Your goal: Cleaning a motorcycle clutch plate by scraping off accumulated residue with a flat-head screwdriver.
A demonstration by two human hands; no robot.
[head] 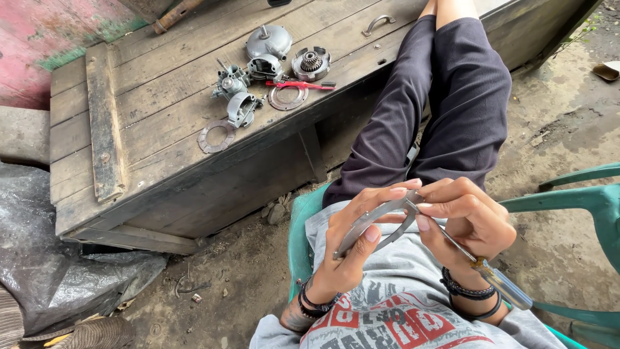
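Ring plate — flat, thin, grey metal, dull rather than shiny; you have it edge-on over your lap, well apart from the wooden surface.

— How am I holding it?

— Your left hand is closed around its lower arc, fingers curled over the rim; your right hand is closed on a screwdriver with a clear handle, its tip touching the plate near your left fingertips.

— What could go wrong?

— In my judgement, the tip could skid off that smooth metal and jab your left fingers, since they sit just beside it; pry too hard and so thin a plate may bend — or spring out of your grip onto the dirt floor.

— And the rest of the parts?

— Two similar rings, a red-handled tool and several grey housings lie on the surface; anything you drop would be hard to find among the debris.
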